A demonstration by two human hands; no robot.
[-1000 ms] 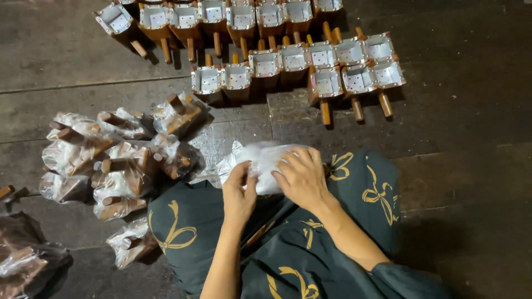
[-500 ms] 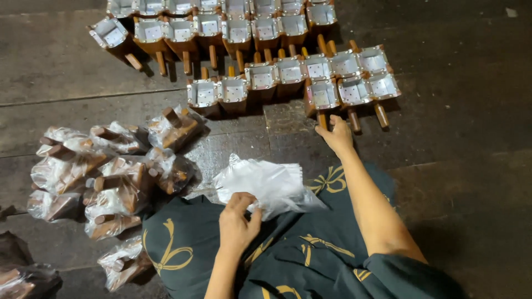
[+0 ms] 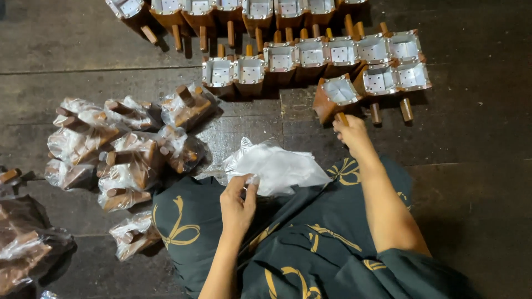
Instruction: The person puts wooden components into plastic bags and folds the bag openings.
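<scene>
1. My right hand [image 3: 352,133] was stretched forward to one wooden piece with a metal cup top [image 3: 334,97], which stood tilted at the near edge of the row. My fingers were closed on its wooden peg, and most of the peg was hidden under them.
2. My left hand [image 3: 237,204] stayed close to my lap, its grip pinching the edge of a clear plastic bag [image 3: 277,166] between the thumb and the fingers. The bag lay crumpled, partly on my dark cloth with gold pattern [image 3: 310,238] and partly on the wooden floor [image 3: 66,44]. I could not tell if anything was inside the bag.
3. Beyond my right hand, a row of similar wooden pieces [image 3: 310,55] stood side by side, touching each other. A second row [image 3: 221,11] behind it was cut off by the upper edge of the view.
4. To my left, a heap of wrapped pieces in plastic [image 3: 119,144] lay on the floor. The plastic was wrinkled and shiny, so the shapes inside were hard to make out.
5. One more wrapped piece [image 3: 133,235] lay just beside my knee, partly under the cloth.
6. At the far left edge, a dark bundle [image 3: 25,246] was cut off and too dim to identify.
</scene>
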